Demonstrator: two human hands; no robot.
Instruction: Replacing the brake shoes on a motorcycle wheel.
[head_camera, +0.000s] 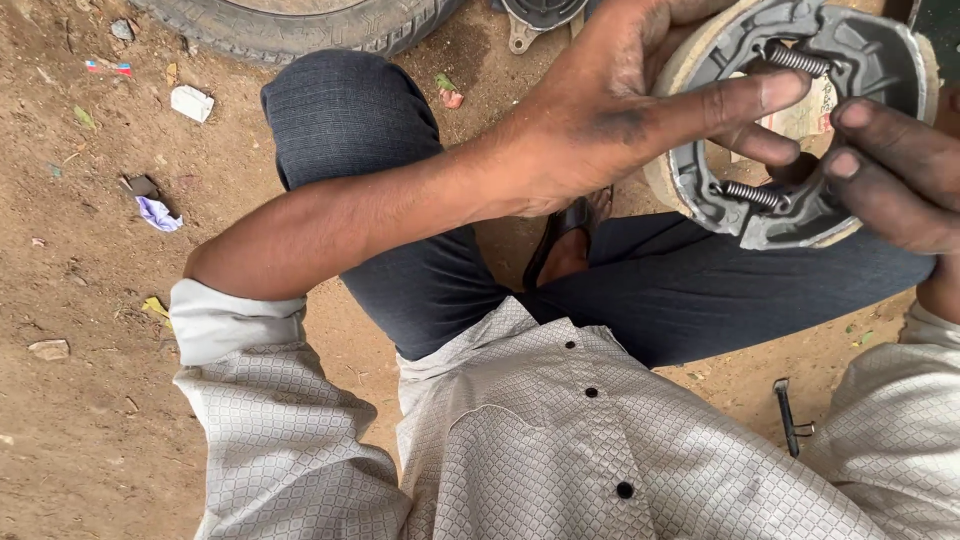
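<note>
A grey metal brake shoe set (868, 60), two curved halves joined by two coil springs (797, 58), is held up at the top right above my knees. My left hand (620, 110) grips its left edge, with one finger stretched across the middle. My right hand (895, 170) holds the right side, fingertips pressing on the lower shoe near the lower spring (752, 194). Both hands are smeared with dark grease.
I sit on bare dirt ground (80, 300) in dark trousers and a pale patterned shirt. A tyre (300, 25) lies at the top, with a metal part (540, 15) beside it. A small dark tool (790, 415) lies at the lower right. Scraps of litter (158, 213) dot the left.
</note>
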